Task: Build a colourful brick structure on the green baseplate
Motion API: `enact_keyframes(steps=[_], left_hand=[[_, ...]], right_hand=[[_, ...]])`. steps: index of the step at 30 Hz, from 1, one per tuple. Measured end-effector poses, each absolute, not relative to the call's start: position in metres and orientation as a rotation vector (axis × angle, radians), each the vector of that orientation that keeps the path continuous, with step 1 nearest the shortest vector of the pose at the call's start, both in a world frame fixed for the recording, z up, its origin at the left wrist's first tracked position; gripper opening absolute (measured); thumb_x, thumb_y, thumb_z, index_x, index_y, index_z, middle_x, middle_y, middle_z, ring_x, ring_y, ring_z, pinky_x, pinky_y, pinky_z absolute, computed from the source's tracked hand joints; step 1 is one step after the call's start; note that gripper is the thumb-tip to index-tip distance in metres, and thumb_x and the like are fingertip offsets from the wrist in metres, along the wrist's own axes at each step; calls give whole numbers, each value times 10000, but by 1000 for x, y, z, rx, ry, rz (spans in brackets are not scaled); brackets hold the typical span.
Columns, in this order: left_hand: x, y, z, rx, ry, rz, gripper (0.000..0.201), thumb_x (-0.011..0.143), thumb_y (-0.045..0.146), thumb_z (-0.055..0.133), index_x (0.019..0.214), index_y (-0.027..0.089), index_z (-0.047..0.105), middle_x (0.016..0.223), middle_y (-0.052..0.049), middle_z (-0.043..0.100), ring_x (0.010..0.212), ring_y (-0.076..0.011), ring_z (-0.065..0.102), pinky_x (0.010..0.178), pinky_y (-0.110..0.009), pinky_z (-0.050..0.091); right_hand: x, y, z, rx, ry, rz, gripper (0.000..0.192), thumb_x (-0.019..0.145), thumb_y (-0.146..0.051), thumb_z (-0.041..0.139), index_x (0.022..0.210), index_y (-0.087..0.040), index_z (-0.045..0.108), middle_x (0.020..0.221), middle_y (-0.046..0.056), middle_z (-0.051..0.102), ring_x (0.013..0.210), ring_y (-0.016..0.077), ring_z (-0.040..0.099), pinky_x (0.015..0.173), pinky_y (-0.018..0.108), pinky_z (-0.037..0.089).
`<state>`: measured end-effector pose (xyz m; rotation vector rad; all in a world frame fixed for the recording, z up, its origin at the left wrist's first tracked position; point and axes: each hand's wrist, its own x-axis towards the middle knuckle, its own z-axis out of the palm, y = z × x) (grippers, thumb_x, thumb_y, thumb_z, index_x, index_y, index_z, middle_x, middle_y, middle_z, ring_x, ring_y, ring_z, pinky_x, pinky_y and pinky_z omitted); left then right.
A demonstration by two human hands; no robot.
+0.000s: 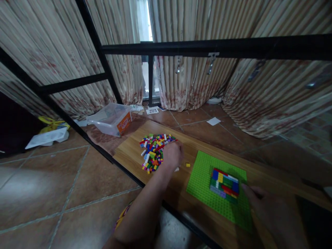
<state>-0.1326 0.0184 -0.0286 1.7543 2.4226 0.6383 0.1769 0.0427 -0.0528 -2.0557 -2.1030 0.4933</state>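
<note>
My left hand (172, 154), its fingers curled down, is at the right edge of a pile of small coloured toy bricks (153, 155); whatever its fingertips hold is hidden. Right of it lies a single yellow brick (188, 165). A block built of multicoloured bricks (224, 185) stands on a green baseplate (199, 169). At the baseplate's right edge is my right hand (267, 205), blurred and dim, one digit stretched toward the built block. Nothing shows in this hand, and I cannot tell whether it touches the plate.
The wooden board (132, 148) carries the bricks and baseplate. Behind the pile stands a clear plastic box (110, 119) with an orange label. A black metal frame (207, 46) crosses the view in front of striped curtains (197, 79). A white paper (213, 121) lies on the tiled floor.
</note>
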Motion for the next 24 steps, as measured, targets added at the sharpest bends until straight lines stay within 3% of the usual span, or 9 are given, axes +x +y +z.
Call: enact_keyframes(steps=[5, 10, 24], left_hand=[[-160, 18, -27, 1604, 2609, 486, 344, 760, 138, 512, 1024, 230, 712, 1061, -94, 664, 1057, -264, 566, 901, -365, 442], [-167, 17, -28, 1635, 2617, 334, 404, 780, 146, 497, 1117, 253, 692, 1164, -98, 627, 1139, -308, 498, 956, -449, 406], [-166, 18, -24, 1569, 2664, 291, 344, 787, 163, 504, 1048, 240, 714, 1216, -101, 612, 1197, -319, 459, 957, -475, 406]], right_hand=[[171, 37, -47, -2072, -2110, 478, 474, 808, -591, 389, 768, -230, 694, 662, 82, 702, 656, 275, 655, 603, 353, 438], [167, 32, -39, -2084, -2070, 461, 442, 839, -541, 404, 808, -221, 707, 731, 81, 716, 720, 255, 653, 631, 326, 420], [167, 30, -33, -2038, -2003, 482, 416, 858, -504, 414, 786, -212, 702, 721, 67, 709, 715, 228, 642, 627, 305, 393]])
